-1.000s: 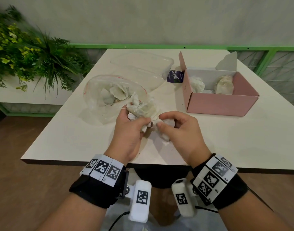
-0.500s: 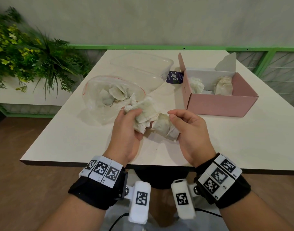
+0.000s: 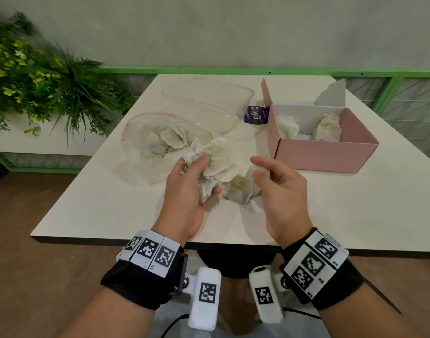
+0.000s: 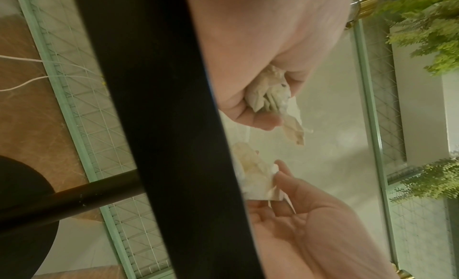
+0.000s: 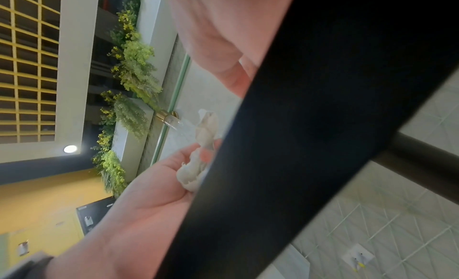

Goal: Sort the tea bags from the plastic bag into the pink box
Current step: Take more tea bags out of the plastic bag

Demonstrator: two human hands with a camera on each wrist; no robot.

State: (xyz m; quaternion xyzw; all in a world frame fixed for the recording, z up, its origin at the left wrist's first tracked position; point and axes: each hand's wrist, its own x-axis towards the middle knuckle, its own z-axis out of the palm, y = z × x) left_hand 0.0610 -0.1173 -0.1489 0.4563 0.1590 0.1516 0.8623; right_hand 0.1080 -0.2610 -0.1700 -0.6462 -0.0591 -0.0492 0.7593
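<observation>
Standing on the white table (image 3: 306, 203), the pink box (image 3: 324, 153) was open at far right with a few tea bags inside; the plastic bag (image 3: 145, 142) lay left of it, more bags within. Left hand (image 3: 187, 189) gripped a crumpled clump of tea bags (image 3: 216, 162) above the near table edge. Right hand (image 3: 280, 189) pinched a single tea bag (image 3: 240, 189) just beside the clump.

Soft, even indoor light and faint shadows; wide-angle bending at edges; both wrist views blurred.
</observation>
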